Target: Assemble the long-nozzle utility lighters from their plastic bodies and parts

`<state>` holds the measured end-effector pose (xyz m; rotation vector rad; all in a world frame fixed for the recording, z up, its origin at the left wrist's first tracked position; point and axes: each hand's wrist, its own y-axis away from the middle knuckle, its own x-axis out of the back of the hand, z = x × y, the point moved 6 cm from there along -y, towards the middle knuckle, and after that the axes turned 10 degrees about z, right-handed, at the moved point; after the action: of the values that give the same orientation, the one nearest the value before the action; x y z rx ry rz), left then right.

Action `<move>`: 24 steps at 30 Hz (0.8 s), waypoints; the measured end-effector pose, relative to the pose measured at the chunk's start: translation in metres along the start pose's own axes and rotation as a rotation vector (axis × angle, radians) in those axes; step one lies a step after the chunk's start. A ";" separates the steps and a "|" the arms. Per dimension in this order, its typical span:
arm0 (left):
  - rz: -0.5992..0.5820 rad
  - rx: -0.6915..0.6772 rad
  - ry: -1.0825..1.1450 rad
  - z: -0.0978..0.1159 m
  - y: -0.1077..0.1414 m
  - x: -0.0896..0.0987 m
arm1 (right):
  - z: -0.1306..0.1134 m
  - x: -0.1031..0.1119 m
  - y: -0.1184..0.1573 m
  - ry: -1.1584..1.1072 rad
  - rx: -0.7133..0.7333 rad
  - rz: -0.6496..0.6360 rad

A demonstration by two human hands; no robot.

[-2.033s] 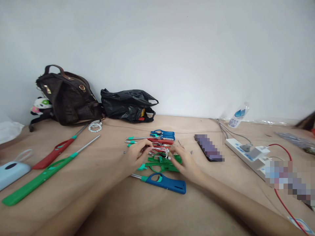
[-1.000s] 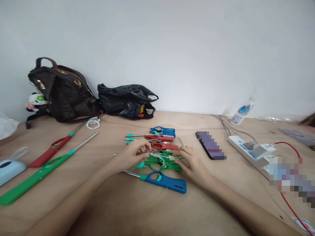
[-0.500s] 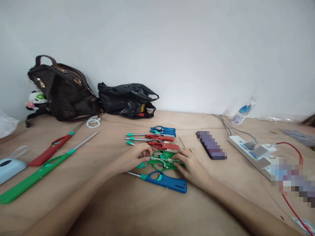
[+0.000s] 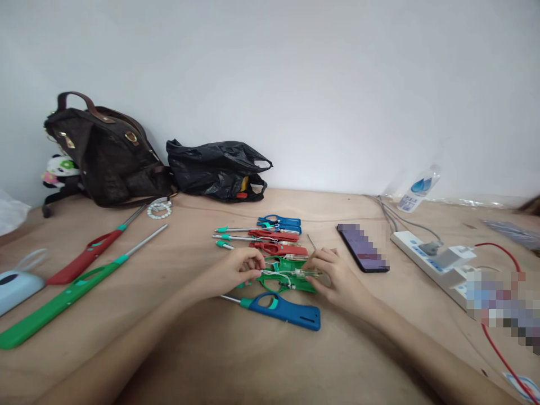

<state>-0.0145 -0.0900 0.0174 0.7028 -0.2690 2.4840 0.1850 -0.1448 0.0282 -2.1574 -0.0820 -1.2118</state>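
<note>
In the head view, white wires (image 4: 276, 274) are pinched between thumb and fingers of the left hand (image 4: 242, 266); the attached clear part (image 4: 300, 274) is pinched by the right hand (image 4: 331, 275). Both are held between the hands, above the opened green casing (image 4: 291, 281) on the desk (image 4: 236, 360). The blue lighter (image 4: 287, 312) is laid nearer the wearer.

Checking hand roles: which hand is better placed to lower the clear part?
Likely right: the right hand holds the clear part over the green casing; the left hand pinches white wires.
</note>
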 end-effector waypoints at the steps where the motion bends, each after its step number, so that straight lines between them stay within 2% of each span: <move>1: 0.020 -0.024 -0.047 0.001 -0.001 0.000 | 0.001 -0.004 0.001 0.010 -0.002 -0.024; 7: 0.046 -0.128 -0.184 0.004 -0.002 -0.002 | 0.002 -0.019 0.005 0.076 -0.009 -0.079; 17: 0.037 -0.235 -0.366 0.004 -0.001 -0.006 | -0.005 -0.023 0.006 0.190 0.046 -0.067; 24: 0.019 -0.227 -0.515 0.001 0.001 -0.010 | -0.005 -0.025 0.007 0.214 0.082 -0.055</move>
<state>-0.0073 -0.0956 0.0126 1.2314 -0.7333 2.2015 0.1695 -0.1463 0.0066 -1.9545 -0.0980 -1.4386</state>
